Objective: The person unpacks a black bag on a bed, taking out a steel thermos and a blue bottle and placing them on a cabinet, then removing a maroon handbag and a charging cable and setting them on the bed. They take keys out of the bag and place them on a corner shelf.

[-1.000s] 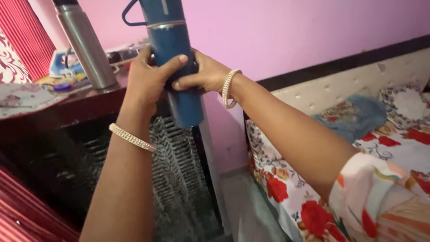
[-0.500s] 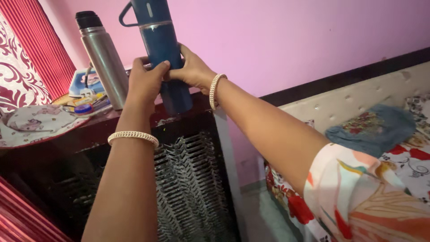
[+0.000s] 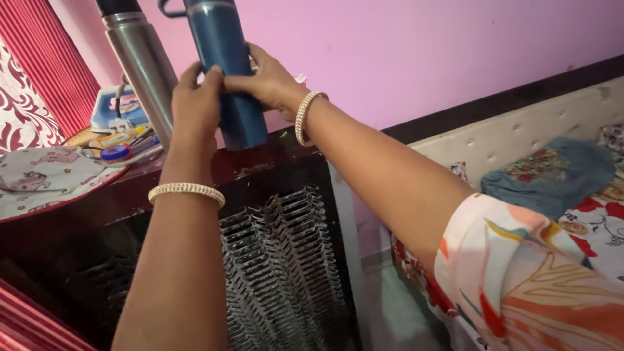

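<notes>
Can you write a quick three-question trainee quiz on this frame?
1. True or false: both hands grip the blue flask.
2. What stands just left of it? A) steel flask B) kettle C) jug
3. What does each wrist wear?

Key:
1. True: left hand and right hand wrap its body, its base at the dark cabinet top.
2. A: the steel flask.
3. A beaded bangle: left bangle, right bangle.
</notes>
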